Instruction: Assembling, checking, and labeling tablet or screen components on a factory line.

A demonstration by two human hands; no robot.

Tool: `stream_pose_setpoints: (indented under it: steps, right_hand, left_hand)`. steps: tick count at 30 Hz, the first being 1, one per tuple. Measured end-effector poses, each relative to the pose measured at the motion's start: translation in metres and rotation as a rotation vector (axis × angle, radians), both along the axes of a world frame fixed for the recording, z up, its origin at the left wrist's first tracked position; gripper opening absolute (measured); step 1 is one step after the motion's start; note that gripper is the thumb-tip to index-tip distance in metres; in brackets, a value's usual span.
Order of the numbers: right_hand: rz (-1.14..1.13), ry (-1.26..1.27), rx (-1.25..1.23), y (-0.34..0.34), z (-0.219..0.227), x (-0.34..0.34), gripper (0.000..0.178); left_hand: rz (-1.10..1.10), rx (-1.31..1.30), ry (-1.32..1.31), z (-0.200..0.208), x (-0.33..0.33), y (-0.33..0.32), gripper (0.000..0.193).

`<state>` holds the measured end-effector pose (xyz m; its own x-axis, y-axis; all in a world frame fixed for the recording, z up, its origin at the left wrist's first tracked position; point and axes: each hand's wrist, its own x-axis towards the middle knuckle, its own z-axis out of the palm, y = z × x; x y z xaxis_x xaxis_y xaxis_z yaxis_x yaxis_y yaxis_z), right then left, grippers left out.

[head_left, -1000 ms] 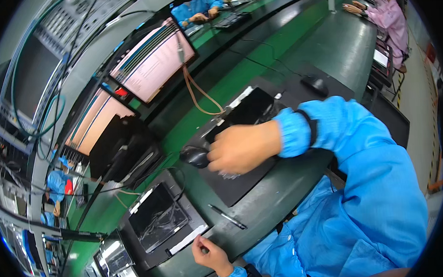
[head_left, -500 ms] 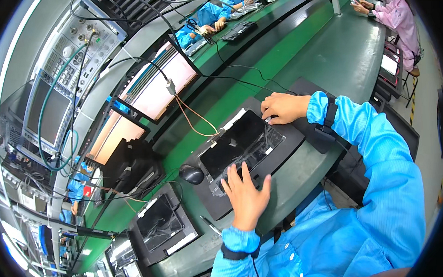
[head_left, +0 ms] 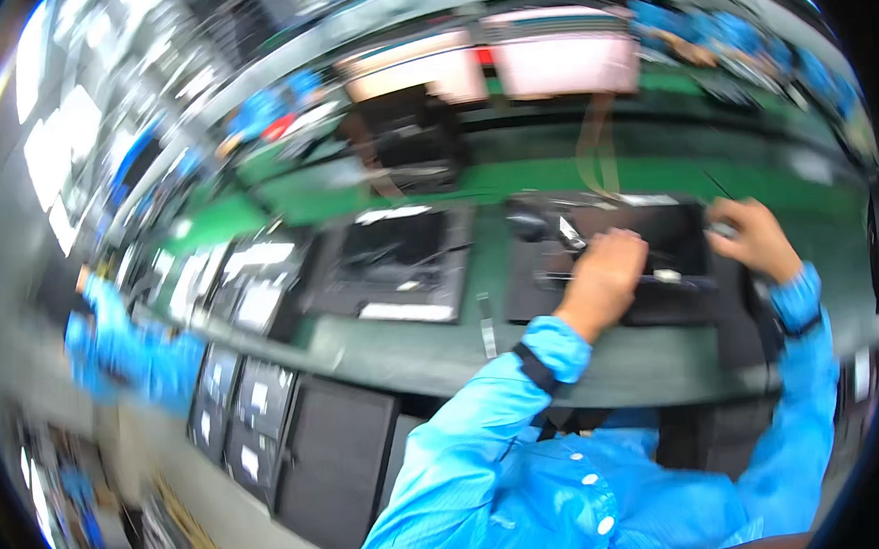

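Note:
A dark flat screen panel (head_left: 671, 231), with clear film seen around it earlier, lies on a black mat (head_left: 530, 285). Across its left part rests my left hand (head_left: 606, 274), back up and fingers stretched, apparently holding nothing. At the panel's right edge my right hand (head_left: 756, 238) pinches with thumb and fingers; a small pale glint shows there, too blurred to name. Beside my left fingers is a small black-and-white piece (head_left: 571, 233). A black mouse (head_left: 528, 225) sits at the mat's upper left corner. Motion smears the whole view.
Further left lies another screen panel (head_left: 393, 247) on a mat. A pen-like stick (head_left: 487, 324) lies between the mats. Lit monitors (head_left: 567, 59) and a black stand (head_left: 408, 142) line the back. Dark trays (head_left: 335, 459) stand below the bench's left edge. A co-worker's blue sleeve (head_left: 135, 335) is far left.
The view has swung left and levelled, bringing trays and a co-worker into sight. My left hand now lies across the panel with fingers closer together. My right hand remains by the panel's right edge.

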<state>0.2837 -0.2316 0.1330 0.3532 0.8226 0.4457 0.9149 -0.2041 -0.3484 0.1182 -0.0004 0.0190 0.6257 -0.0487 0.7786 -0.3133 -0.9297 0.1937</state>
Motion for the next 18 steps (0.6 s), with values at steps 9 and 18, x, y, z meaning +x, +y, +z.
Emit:
stream_pose_setpoints:
  steps: [9, 18]
  right_hand:
    - [-0.281, -0.055, 0.224, -0.009, -0.07, -0.025, 0.045]
    - [-0.483, -0.08, 0.21, -0.049, -0.172, 0.023, 0.036]
  left_hand:
    - [0.279, -1.254, -0.47, 0.056, -0.285, 0.044, 0.016]
    - [0.516, -2.098, -0.78, -0.145, -0.525, 0.11, 0.046]
